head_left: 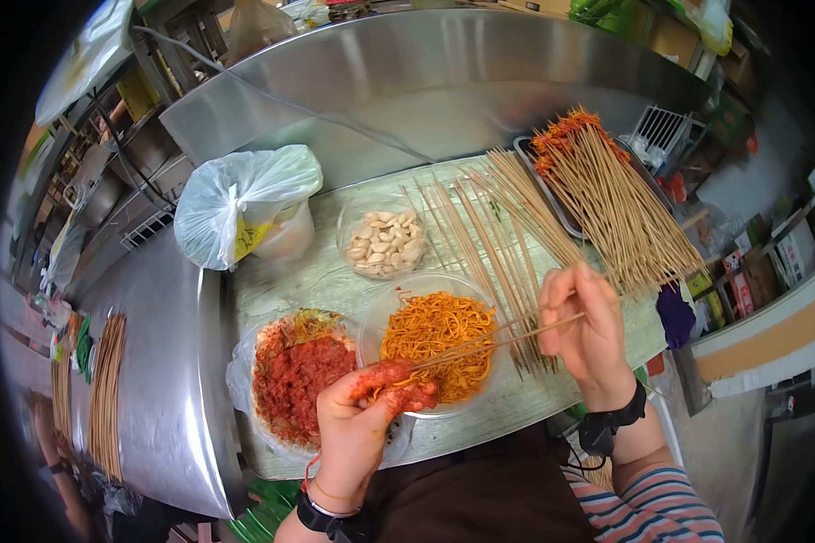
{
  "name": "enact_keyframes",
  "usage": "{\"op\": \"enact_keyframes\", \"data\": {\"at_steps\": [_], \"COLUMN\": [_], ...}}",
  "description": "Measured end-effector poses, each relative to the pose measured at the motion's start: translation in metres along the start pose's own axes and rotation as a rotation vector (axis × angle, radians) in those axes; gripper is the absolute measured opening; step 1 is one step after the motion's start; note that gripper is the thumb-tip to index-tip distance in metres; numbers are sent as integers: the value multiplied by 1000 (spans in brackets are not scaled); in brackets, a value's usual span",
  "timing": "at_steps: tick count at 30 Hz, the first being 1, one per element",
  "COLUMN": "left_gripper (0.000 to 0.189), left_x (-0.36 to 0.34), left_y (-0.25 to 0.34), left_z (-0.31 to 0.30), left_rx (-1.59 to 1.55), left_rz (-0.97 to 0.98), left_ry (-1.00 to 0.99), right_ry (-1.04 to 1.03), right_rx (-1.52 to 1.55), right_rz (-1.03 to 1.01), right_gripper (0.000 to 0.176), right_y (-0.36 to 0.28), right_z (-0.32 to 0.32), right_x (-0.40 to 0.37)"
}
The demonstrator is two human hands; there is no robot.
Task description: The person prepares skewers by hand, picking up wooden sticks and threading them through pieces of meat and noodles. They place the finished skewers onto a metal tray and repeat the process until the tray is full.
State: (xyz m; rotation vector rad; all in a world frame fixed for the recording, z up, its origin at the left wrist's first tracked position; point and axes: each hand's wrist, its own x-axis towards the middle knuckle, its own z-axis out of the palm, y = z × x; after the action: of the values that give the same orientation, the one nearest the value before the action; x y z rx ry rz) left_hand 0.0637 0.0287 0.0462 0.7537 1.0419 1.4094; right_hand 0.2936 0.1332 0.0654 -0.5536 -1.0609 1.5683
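Observation:
My left hand (358, 412), its fingertips smeared red, is closed around the near ends of a few thin wooden skewers (480, 348), with orange strands at its fingers. My right hand (589, 326) pinches the skewers farther along, toward their other ends. Beneath the skewers is a clear bowl (368, 339) of thin orange strands (435, 330). Left of it, partly behind my left hand, a plastic-lined container holds coarse red paste (303, 380). Peeled garlic cloves (385, 240) fill a round clear tub behind the bowl.
Loose skewers (480, 235) lie on the pale board (335, 294). At the back right, a dark tray (552, 206) carries many skewers with red-orange tips (570, 136). A bagged tub (249, 204) stands back left. More sticks (107, 398) rest on the steel counter (167, 389).

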Motion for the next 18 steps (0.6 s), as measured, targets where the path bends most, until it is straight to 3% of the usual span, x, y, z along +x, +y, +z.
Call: {"op": "enact_keyframes", "data": {"at_steps": [4, 12, 18], "left_gripper": [16, 16, 25], "left_x": [1, 5, 6], "left_y": [-5, -5, -5], "left_z": [9, 5, -2], "left_rx": [57, 136, 228], "left_rz": [51, 136, 96], "left_ry": [40, 61, -3], "right_ry": [9, -39, -8], "right_rx": [15, -27, -26], "right_rz": [119, 152, 136], "right_gripper": [39, 40, 40], "right_y": [2, 0, 2], "right_z": [4, -4, 1], "right_x": [7, 12, 12]}}
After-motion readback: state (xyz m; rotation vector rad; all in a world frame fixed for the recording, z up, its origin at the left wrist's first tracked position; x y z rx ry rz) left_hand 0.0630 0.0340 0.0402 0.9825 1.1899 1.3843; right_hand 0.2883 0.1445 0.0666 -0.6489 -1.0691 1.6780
